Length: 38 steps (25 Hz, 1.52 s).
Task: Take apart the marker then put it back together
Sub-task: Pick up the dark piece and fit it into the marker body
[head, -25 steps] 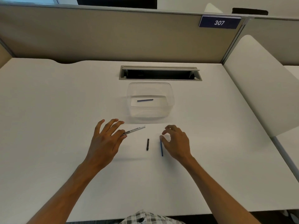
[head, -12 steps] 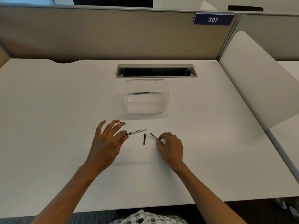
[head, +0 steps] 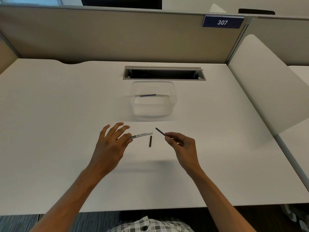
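Marker barrel (head: 141, 135): white, printed "WHITE BOARD", lying slantwise on the worktop (head: 50, 131), its near end under the fingertips of the left hand (head: 111, 144). That hand's fingers are spread and straight, touching the barrel rather than wrapping it.

Ink rod (head: 160, 131): thin, dark blue, pinched at one end between thumb and forefinger of the right hand (head: 181, 145); free end points up and left toward the barrel's open end, apart from it.

Small black piece (head: 150, 141): short, dark (whether tip or plug cannot be told), lying on the worktop between the two hands, just below the barrel's far end.

Clear plastic container (head: 173, 104): beyond the hands, holding a second thin blue rod (head: 148, 95).

Cable slot (head: 164, 73): set in the worktop behind the container.

Blue plate (head: 222, 22): on the partition, reading "307".
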### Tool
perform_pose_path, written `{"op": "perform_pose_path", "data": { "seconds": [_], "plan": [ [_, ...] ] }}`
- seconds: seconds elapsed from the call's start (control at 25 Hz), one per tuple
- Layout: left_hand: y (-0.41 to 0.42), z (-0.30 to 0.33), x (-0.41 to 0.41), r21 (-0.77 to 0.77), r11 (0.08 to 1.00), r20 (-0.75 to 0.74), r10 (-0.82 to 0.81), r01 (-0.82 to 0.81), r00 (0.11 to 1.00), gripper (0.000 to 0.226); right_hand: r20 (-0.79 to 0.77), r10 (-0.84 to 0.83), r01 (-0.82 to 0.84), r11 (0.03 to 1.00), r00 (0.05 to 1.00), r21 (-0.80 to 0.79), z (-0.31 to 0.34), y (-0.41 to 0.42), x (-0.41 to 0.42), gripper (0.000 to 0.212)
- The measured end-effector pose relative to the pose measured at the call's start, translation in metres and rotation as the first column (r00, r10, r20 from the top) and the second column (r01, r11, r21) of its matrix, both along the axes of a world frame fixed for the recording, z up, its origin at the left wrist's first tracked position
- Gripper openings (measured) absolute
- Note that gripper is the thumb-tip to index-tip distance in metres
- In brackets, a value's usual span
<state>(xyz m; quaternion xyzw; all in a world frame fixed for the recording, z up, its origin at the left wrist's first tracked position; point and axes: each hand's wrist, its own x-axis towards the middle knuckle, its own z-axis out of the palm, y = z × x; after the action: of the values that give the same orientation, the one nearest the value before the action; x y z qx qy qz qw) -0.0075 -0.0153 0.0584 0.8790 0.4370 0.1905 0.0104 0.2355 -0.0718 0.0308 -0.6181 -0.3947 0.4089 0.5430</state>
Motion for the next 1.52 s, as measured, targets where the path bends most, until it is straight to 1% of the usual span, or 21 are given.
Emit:
{"op": "perform_pose_path", "data": {
  "seconds": [0.08,0.24,0.36,0.48,0.8,0.92,1.04,1.12,1.24,1.32,1.4,1.52],
  "plan": [
    [0.000,0.001,0.001,-0.001,1.000,0.007,0.006,-0.006,1.000,0.041,0.004,0.006,-0.006,1.000,1.000,0.029,0.007,-0.004,-0.001,0.010],
    [0.000,0.002,0.000,0.029,1.000,0.014,0.002,-0.002,1.000,0.040,0.092,0.002,-0.011,0.996,0.996,0.093,0.017,-0.009,-0.002,0.012],
    [0.002,0.003,-0.001,0.053,0.999,0.018,-0.004,0.003,1.000,0.040,0.129,-0.010,-0.005,0.993,0.992,0.116,0.022,-0.009,-0.001,0.014],
    [0.004,0.002,-0.001,0.062,0.998,0.018,-0.008,0.006,1.000,0.041,0.170,0.007,-0.032,0.989,0.985,0.145,0.024,-0.008,-0.001,0.014],
    [0.005,0.003,0.000,0.088,0.996,0.019,-0.028,0.026,0.999,0.041,0.237,0.013,-0.055,0.984,0.971,0.170,0.025,-0.007,0.001,0.010],
    [0.004,0.004,0.001,0.095,0.995,0.004,-0.035,0.034,0.999,0.038,0.334,0.014,-0.084,0.977,0.943,0.196,0.027,-0.007,0.002,0.011],
    [0.004,0.006,0.002,0.113,0.993,-0.036,-0.043,0.047,0.998,0.027,0.484,0.012,-0.144,0.961,0.875,0.237,0.028,-0.006,0.003,0.011],
    [0.002,0.007,0.004,0.120,0.991,-0.051,-0.059,0.064,0.997,0.025,0.523,0.022,-0.175,0.953,0.852,0.246,0.028,-0.005,0.003,0.011],
    [0.000,0.006,0.009,0.109,0.991,-0.044,-0.072,0.076,0.996,0.029,0.515,0.049,-0.195,0.952,0.856,0.235,0.031,-0.002,-0.001,0.011],
    [-0.001,0.006,0.012,0.082,0.994,-0.010,-0.067,0.067,0.998,0.029,0.468,0.053,-0.182,0.955,0.882,0.234,0.033,-0.001,-0.004,0.011],
    [-0.002,0.005,0.012,0.063,0.997,0.026,-0.055,0.054,0.998,0.032,0.372,0.044,-0.134,0.966,0.927,0.219,0.035,-0.001,-0.006,0.014],
    [-0.001,0.003,0.010,0.049,0.998,0.053,-0.044,0.041,0.998,0.040,0.157,0.041,-0.062,0.990,0.987,0.130,0.037,0.001,-0.008,0.017]
  ]
}}
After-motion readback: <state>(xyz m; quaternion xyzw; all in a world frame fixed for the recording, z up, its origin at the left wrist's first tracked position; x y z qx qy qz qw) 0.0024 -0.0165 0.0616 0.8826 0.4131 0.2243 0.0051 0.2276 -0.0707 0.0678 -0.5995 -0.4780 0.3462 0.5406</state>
